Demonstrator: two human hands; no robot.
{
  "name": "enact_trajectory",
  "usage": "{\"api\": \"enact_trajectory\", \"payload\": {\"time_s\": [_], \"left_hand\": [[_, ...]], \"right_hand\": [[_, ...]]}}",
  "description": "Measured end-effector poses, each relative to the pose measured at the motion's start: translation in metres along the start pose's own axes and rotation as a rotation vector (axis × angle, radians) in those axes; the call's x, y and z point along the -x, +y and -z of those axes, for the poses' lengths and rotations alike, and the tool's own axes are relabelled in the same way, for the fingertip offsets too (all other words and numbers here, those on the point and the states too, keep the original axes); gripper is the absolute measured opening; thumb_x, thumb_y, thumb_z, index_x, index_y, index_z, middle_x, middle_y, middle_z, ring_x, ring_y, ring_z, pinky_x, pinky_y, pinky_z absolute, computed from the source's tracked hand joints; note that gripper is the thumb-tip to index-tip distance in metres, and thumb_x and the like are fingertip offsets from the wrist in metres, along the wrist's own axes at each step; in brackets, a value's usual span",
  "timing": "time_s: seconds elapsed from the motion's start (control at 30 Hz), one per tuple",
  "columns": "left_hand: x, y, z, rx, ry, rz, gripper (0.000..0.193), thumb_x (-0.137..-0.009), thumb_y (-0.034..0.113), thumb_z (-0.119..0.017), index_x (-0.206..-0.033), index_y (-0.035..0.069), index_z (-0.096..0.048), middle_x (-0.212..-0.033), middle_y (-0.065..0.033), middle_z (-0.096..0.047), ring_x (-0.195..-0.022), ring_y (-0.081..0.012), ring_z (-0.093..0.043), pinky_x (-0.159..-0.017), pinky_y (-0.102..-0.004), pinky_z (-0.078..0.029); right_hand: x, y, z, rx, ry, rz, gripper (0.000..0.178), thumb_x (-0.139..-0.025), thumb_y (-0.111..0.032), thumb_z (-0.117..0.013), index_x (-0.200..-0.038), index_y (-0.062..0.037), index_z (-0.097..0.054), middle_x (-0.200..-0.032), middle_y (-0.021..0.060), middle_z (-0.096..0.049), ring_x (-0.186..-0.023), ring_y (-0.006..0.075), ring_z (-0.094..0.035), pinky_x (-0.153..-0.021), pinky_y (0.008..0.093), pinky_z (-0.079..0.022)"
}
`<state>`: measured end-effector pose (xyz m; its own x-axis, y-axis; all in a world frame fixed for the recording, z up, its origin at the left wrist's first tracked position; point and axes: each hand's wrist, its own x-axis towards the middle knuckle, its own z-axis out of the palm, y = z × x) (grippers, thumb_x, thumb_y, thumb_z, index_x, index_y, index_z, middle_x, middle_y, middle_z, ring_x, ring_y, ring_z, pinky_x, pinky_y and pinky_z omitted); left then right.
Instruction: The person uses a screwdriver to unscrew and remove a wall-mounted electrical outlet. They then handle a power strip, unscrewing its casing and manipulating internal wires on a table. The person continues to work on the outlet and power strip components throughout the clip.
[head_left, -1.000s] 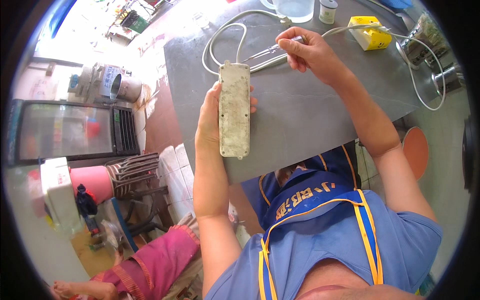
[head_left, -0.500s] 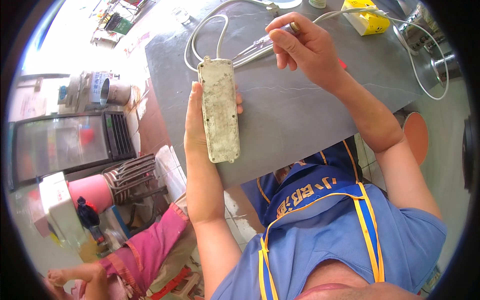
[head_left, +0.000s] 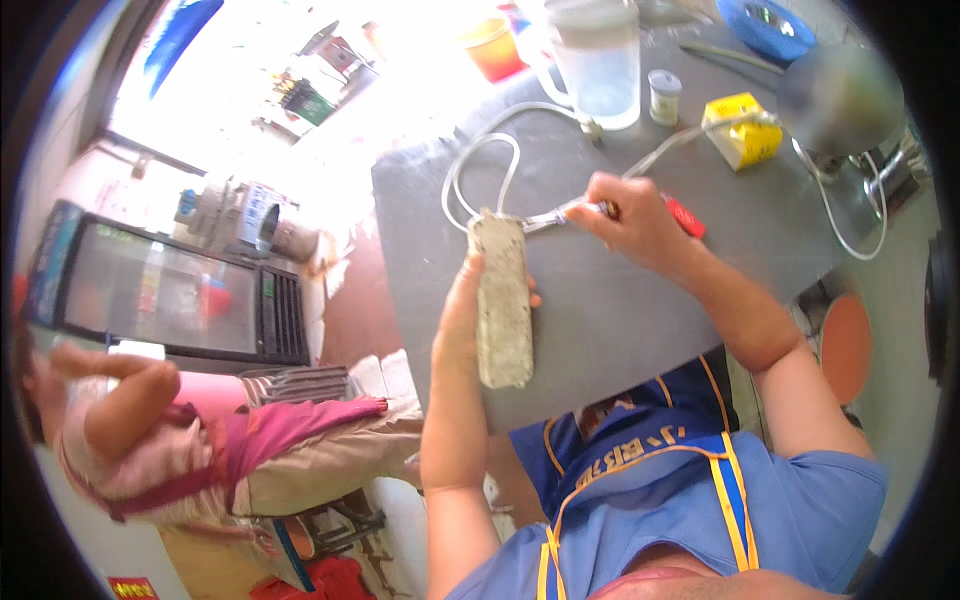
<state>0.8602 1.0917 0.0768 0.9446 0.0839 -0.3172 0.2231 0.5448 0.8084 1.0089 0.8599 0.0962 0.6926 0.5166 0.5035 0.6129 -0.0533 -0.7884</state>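
My left hand [head_left: 460, 310] is closed round a worn, off-white power strip [head_left: 503, 310], thumb along its left side and fingertips showing at its right. The strip's grimy back, with small screw holes, faces up, and its white cable [head_left: 449, 185] loops out from the far end. In my right hand [head_left: 640, 225] is a slim screwdriver [head_left: 575, 214] with a clear handle, pinched between thumb and fingers. Its shaft points left at the strip's far right corner; whether the tip touches is too blurred to tell.
On the grey table [head_left: 620, 330] stand a clear water pitcher [head_left: 600, 70], a small lidded jar [head_left: 664, 97] and a yellow box [head_left: 742, 135]. A red object [head_left: 685, 215] lies beyond my right wrist. At left, a person in a pink apron [head_left: 290, 435] is near a glass-door cooler [head_left: 165, 290].
My right hand has lowered the screwdriver toward the strip's far end. The view has shifted, bringing the pitcher into sight. The person at left now shows more fully.
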Motion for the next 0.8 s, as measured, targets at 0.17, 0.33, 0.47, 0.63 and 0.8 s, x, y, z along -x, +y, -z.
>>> {"api": "enact_trajectory", "payload": {"time_s": [0.17,0.33,0.47,0.63,0.8], "left_hand": [[0.008,0.008,-0.009,-0.127,0.063,-0.051,0.064,-0.099,0.058,-0.058,-0.131,0.003,-0.057,-0.097,-0.0153,-0.07,-0.074,-0.024,-0.071,-0.059,-0.0345,-0.059],[0.003,0.009,-0.004,-0.225,0.009,-0.136,0.062,-0.1,0.057,-0.056,-0.131,0.003,-0.057,-0.095,-0.0144,-0.07,-0.072,-0.0217,-0.069,-0.061,-0.0324,-0.058],[0.005,0.011,-0.01,-0.269,0.022,-0.16,0.058,-0.102,0.053,-0.056,-0.131,0.003,-0.056,-0.093,-0.0141,-0.07,-0.071,-0.0204,-0.068,-0.061,-0.0315,-0.057],[0.007,0.013,-0.004,-0.277,-0.007,-0.15,0.051,-0.106,0.044,-0.055,-0.135,0.002,-0.051,-0.112,-0.0115,-0.063,-0.085,-0.0205,-0.069,-0.066,-0.0338,-0.06],[0.009,0.014,-0.005,-0.334,0.019,-0.158,0.049,-0.105,0.042,-0.056,-0.134,0.003,-0.051,-0.11,-0.0108,-0.064,-0.083,-0.02,-0.069,-0.066,-0.0339,-0.059]], "right_hand": [[-0.002,-0.005,0.001,-0.089,-0.088,-0.211,0.034,-0.098,-0.031,-0.071,-0.086,-0.0003,-0.062,-0.056,0.0026,-0.053,-0.052,0.0091,-0.044,-0.049,0.0326,-0.038],[-0.006,-0.007,0.002,-0.2,-0.197,-0.341,0.029,-0.102,-0.027,-0.068,-0.09,-0.0021,-0.058,-0.057,-0.0022,-0.05,-0.047,0.0059,-0.049,-0.044,0.0267,-0.038],[-0.006,0.003,0.002,-0.061,-0.188,-0.153,0.027,-0.101,-0.023,-0.068,-0.091,-0.0005,-0.059,-0.058,-0.0018,-0.049,-0.05,0.0069,-0.046,-0.047,0.0282,-0.038],[-0.003,0.012,-0.005,-0.029,-0.165,-0.139,0.024,-0.099,-0.021,-0.07,-0.094,0.0007,-0.06,-0.064,0.005,-0.052,-0.06,0.0129,-0.047,-0.057,0.0323,-0.041],[-0.002,0.017,-0.006,-0.046,-0.217,-0.113,0.024,-0.098,-0.022,-0.07,-0.097,0.0004,-0.06,-0.073,0.015,-0.062,-0.066,0.026,-0.058,-0.065,0.038,-0.048]]}}
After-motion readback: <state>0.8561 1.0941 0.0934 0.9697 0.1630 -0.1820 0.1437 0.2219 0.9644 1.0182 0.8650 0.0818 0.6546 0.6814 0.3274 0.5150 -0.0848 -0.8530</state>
